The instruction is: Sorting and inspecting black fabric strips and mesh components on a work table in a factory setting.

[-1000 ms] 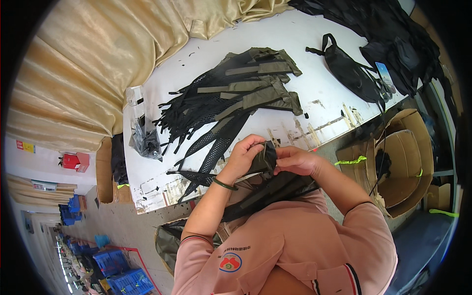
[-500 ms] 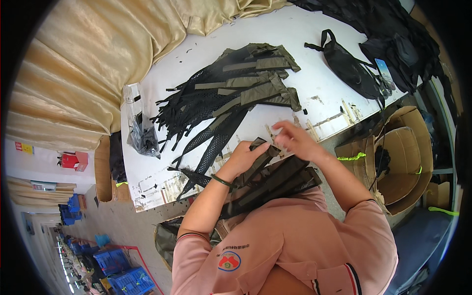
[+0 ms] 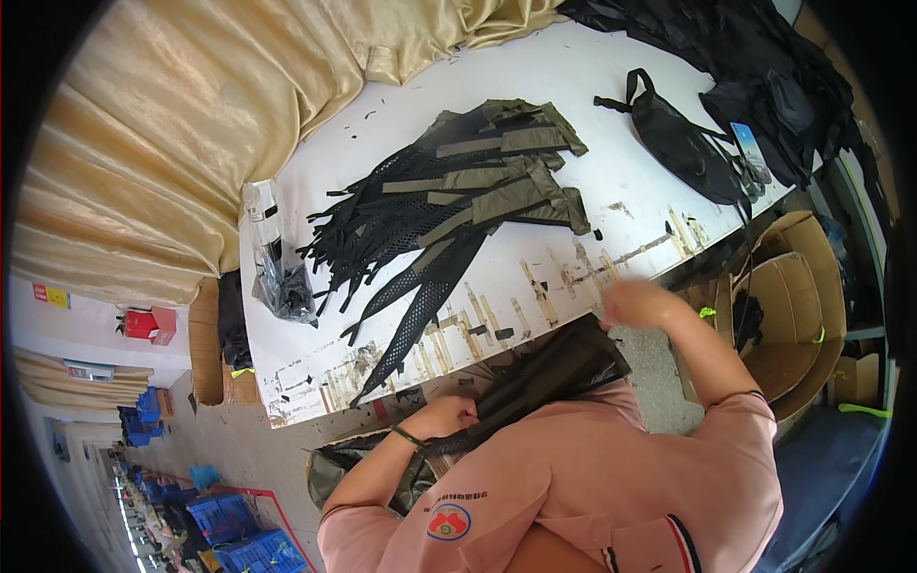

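Across my lap lies a bundle of dark olive-black fabric pieces (image 3: 554,368). My left hand (image 3: 444,417) is closed on the lower left end of a dark fabric piece. At the upper right end of the bundle, my right hand (image 3: 638,304) has its fingers curled at the fabric's edge; it is slightly blurred and its fingertips are partly hidden. On the white table (image 3: 535,86) in front of me, a fanned pile of black mesh pieces with olive fabric ends (image 3: 458,181) is spread out, some strips reaching the near edge.
A clear plastic bag with black contents (image 3: 279,272) stands at the table's left. A black waist bag (image 3: 678,143), a phone (image 3: 748,148) and black cloth (image 3: 774,86) lie at the right. An open cardboard box (image 3: 798,315) stands right of me. A gold curtain (image 3: 191,124) hangs behind.
My left hand has moved down and left, off the table edge to my lap. My right hand has moved right and down to the bundle's end. The fabric piece lifted earlier is now lower.
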Demonstrator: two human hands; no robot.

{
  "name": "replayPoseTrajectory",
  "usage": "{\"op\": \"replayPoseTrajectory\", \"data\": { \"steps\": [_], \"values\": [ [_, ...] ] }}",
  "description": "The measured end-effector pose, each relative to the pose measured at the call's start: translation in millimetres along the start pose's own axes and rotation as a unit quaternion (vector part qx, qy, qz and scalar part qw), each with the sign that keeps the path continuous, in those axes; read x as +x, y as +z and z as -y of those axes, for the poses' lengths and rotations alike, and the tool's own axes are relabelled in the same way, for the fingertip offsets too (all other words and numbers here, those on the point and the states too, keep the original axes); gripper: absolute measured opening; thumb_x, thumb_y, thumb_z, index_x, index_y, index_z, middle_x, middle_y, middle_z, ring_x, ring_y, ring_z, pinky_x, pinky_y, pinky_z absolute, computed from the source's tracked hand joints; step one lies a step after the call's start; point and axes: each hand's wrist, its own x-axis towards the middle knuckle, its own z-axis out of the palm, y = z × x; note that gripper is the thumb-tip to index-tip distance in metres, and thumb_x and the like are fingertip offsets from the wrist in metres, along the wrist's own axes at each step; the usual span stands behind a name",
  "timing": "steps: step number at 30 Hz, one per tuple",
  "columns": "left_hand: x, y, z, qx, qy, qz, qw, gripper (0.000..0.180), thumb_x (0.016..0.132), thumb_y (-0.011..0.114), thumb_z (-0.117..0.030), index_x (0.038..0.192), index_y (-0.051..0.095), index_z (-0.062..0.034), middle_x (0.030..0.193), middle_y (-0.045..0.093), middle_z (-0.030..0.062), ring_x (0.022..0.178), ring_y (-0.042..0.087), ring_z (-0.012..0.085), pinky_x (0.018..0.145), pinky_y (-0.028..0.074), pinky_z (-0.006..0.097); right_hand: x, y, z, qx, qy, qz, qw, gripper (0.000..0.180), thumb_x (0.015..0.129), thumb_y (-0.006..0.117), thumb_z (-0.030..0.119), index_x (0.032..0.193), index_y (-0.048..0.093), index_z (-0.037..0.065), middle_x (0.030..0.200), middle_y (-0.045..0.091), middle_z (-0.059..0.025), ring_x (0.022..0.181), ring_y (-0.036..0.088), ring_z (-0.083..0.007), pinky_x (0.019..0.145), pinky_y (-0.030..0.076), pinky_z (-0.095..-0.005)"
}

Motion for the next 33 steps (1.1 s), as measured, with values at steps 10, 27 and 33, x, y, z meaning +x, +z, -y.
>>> {"op": "replayPoseTrajectory", "data": {
  "steps": [10, 27, 33],
  "values": [
    [64.8, -91.7, -77.2, 0.145, 0.158, -0.472, 0.855, 0.022, 0.081, 0.065, -0.017, 0.096, 0.061, -0.001, 0.096, 0.061, 0.0169, 0.09, 0.059, 0.0342, 0.077, 0.048, 0.04, 150.1, -26.2, 49.9, 0.191, -0.161, -0.383, 0.889, 0.021, 0.085, 0.063, 0.027, 0.09, 0.06, 0.006, 0.089, 0.063, -0.0142, 0.084, 0.061, -0.0335, 0.073, 0.048, -0.0422],
    [68.7, -89.1, -121.7, -0.452, 0.197, -0.216, 0.843, 0.024, 0.083, 0.05, 0.007, 0.105, 0.056, 0.0008, 0.092, 0.063, -0.0003, 0.086, 0.059, 0.0077, 0.075, 0.046, 0.02, 59.1, 25.8, 62.8, 0.367, -0.111, -0.308, 0.871, 0.041, 0.084, 0.066, 0.017, 0.118, 0.046, 0.005, 0.097, 0.063, -0.0194, 0.087, 0.062, -0.0393, 0.074, 0.05, -0.0417],
    [106.1, -82.0, -115.2, -0.337, 0.196, -0.293, 0.873, 0.009, 0.091, 0.06, -0.011, 0.089, 0.054, -0.004, 0.074, 0.054, -0.0044, 0.067, 0.047, 0.0026, 0.06, 0.04, 0.019, 44.1, 12.7, 87.2, 0.046, -0.163, -0.469, 0.867, 0.034, 0.082, 0.062, 0.01, 0.115, 0.052, 0.007, 0.087, 0.06, -0.0162, 0.078, 0.062, -0.0377, 0.065, 0.049, -0.0437]
  ]
}}
